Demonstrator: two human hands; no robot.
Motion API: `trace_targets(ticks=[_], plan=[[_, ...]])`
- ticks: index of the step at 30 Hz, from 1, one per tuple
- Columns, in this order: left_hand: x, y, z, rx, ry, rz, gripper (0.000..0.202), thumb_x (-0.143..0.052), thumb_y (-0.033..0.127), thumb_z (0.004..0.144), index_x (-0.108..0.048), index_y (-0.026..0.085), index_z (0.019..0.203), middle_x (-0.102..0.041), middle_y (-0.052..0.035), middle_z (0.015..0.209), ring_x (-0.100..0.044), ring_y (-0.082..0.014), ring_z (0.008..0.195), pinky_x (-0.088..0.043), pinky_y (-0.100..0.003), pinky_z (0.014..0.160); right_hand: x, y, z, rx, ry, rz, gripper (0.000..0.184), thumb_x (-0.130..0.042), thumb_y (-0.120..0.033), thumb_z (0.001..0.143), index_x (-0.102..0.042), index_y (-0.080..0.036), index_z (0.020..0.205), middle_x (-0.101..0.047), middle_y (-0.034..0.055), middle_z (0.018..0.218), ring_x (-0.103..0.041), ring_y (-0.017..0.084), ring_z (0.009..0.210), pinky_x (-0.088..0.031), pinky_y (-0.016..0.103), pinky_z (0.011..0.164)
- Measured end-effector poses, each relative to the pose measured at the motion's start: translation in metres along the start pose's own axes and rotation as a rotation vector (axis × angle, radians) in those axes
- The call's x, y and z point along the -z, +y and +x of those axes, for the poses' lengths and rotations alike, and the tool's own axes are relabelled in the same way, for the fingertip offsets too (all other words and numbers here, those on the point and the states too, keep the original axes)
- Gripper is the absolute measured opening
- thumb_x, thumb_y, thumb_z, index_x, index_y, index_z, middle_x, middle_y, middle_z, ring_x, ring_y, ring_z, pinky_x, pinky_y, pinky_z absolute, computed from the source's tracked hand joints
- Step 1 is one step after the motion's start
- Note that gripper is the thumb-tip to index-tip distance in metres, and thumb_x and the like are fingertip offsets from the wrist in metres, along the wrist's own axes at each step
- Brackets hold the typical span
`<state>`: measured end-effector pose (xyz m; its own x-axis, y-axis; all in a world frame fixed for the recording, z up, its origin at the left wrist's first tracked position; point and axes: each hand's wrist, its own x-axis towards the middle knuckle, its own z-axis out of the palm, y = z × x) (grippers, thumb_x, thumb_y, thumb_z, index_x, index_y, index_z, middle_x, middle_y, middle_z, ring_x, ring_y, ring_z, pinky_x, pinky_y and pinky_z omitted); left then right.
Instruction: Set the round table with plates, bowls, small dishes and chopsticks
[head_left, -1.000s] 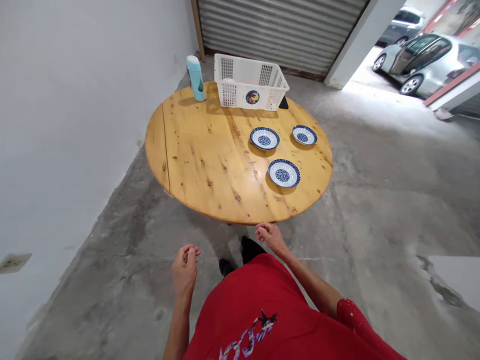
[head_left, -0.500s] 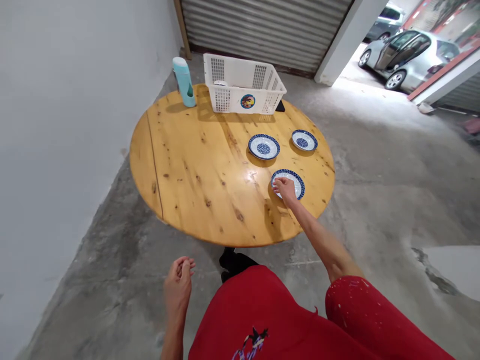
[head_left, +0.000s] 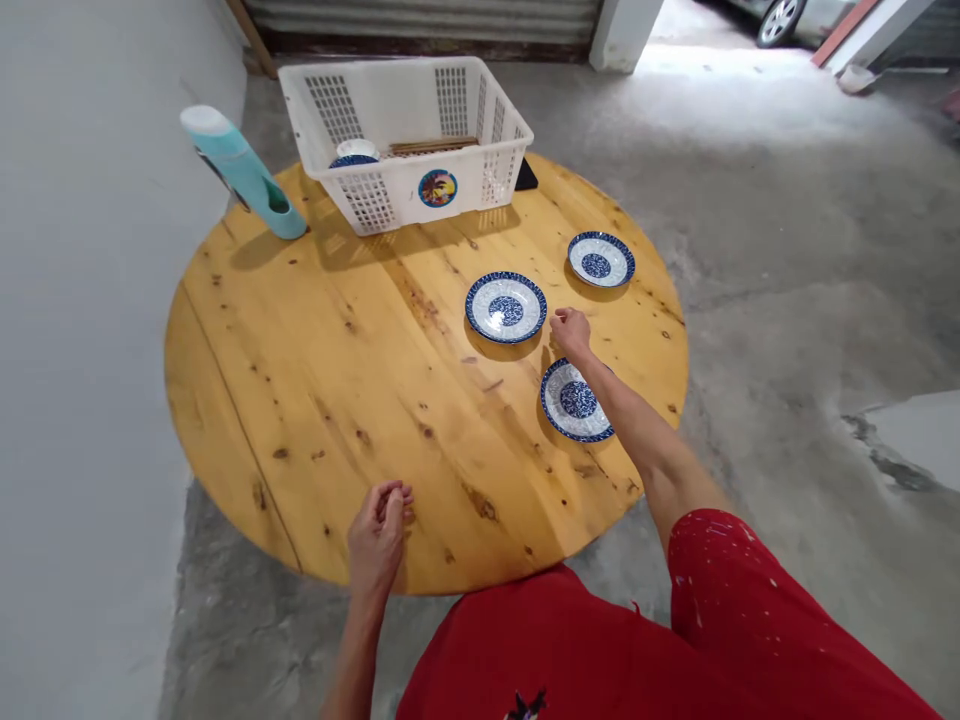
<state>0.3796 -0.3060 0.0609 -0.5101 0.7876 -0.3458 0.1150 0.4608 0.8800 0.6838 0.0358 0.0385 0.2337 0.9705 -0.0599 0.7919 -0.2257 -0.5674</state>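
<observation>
My right hand [head_left: 571, 331] hovers over the table between three blue-and-white plates, its fingers curled in and nothing visible in them. Nearest to it on the left is the middle plate [head_left: 505, 308]. Below, my forearm covers the right part of the near plate [head_left: 577, 399]. Farther off to the right lies the third plate [head_left: 600, 261]. My left hand [head_left: 380, 522] is over the table's near edge, fingers loosely curled together with nothing seen in them.
A white plastic basket [head_left: 397, 198] holding bowls [head_left: 355, 152] and chopsticks [head_left: 433, 146] stands at the back of the round wooden table [head_left: 300, 350]. Left of it is a light-blue bottle-like container [head_left: 244, 170]. A black flat object [head_left: 527, 177] lies behind the basket's right end.
My right hand has moved away from the near plate, farther across the table. The view has come closer to the table, and my left hand is now over its edge.
</observation>
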Motion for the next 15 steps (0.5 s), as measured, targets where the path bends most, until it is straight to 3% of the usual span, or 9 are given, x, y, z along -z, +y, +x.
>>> trace_targets(ticks=[4,8,11,15], plan=[[-0.04,0.031,0.057,-0.027,-0.099,0.018,0.039,-0.061,0.054,0.081,-0.068,0.019,0.097,-0.075,-0.0089,0.09,-0.072,-0.0221,0.081,-0.06,-0.032,0.066,-0.012,-0.004,0.018,0.047,0.0,-0.04,0.046,-0.051,-0.022,0.085,-0.07,-0.011,0.126,-0.074,0.0176,0.114,-0.067,0.035,0.111,-0.049,0.047,0.101],[-0.087,0.063,0.121,-0.072,-0.171,0.003,0.041,-0.061,0.046,0.083,-0.069,0.016,0.109,-0.074,-0.0109,0.1,-0.072,-0.0219,0.085,-0.058,-0.031,0.067,-0.021,-0.005,0.028,0.086,-0.021,-0.064,0.042,-0.05,-0.022,0.085,-0.072,-0.014,0.12,-0.075,0.0167,0.107,-0.068,0.035,0.105,-0.05,0.05,0.098],[-0.121,0.084,0.166,-0.215,-0.201,0.029,0.038,-0.06,0.042,0.085,-0.07,0.016,0.111,-0.073,-0.0116,0.103,-0.07,-0.0217,0.085,-0.057,-0.033,0.072,-0.025,-0.001,0.033,0.12,-0.019,-0.071,0.039,-0.05,-0.027,0.085,-0.074,-0.015,0.114,-0.075,0.0148,0.101,-0.068,0.034,0.098,-0.052,0.049,0.094],[-0.157,0.106,0.21,-0.422,-0.222,0.149,0.026,-0.062,0.037,0.087,-0.07,0.017,0.101,-0.071,-0.0089,0.091,-0.066,-0.023,0.086,-0.053,-0.037,0.083,-0.029,0.006,0.037,0.168,0.012,-0.044,0.035,-0.051,-0.035,0.086,-0.074,-0.016,0.105,-0.072,0.011,0.089,-0.067,0.03,0.088,-0.053,0.048,0.089]])
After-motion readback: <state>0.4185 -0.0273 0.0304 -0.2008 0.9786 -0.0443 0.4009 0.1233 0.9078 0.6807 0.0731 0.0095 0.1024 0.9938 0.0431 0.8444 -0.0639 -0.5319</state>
